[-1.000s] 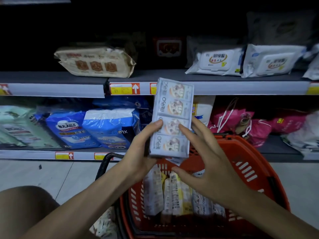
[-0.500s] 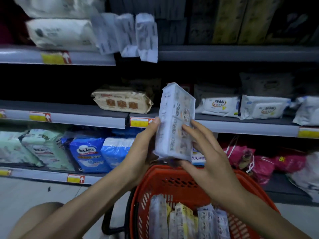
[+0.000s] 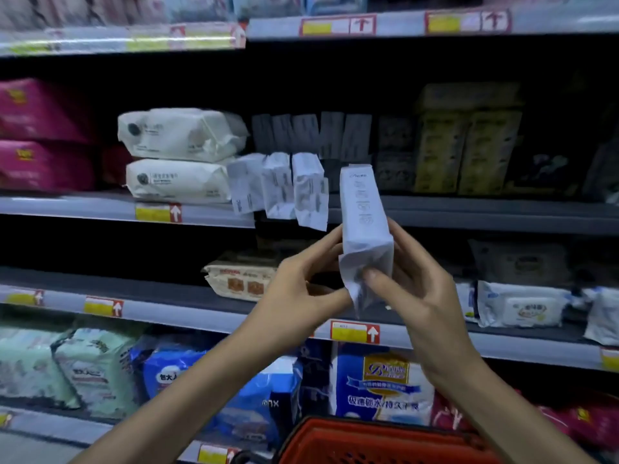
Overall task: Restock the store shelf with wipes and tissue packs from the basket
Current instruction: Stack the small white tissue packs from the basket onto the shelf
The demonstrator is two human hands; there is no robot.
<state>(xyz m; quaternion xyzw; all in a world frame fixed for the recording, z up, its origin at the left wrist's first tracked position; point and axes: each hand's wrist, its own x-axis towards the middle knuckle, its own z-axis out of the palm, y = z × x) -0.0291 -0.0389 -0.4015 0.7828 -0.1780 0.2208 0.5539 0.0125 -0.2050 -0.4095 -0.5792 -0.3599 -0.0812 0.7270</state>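
I hold a white tissue pack (image 3: 363, 222) upright and edge-on in front of the shelves. My left hand (image 3: 298, 289) grips its lower left side and my right hand (image 3: 405, 283) pinches its lower right side and bottom flap. Three similar white packs (image 3: 278, 189) stand on the upper shelf (image 3: 469, 212), overhanging its front edge, just left of the held pack. The red basket (image 3: 368, 443) shows only its rim at the bottom edge, below my arms.
Two white wipes packs (image 3: 177, 159) are stacked left of the three packs, with pink packs (image 3: 43, 139) further left. Dark and yellow boxes (image 3: 469, 149) stand to the right. The shelf below holds a beige wipes pack (image 3: 241, 279) and white wipes (image 3: 522, 306).
The view has tilted up from the basket to the higher shelves. Both hands have lifted the pack and turned it from face-on to edge-on, closer to the upper shelf.
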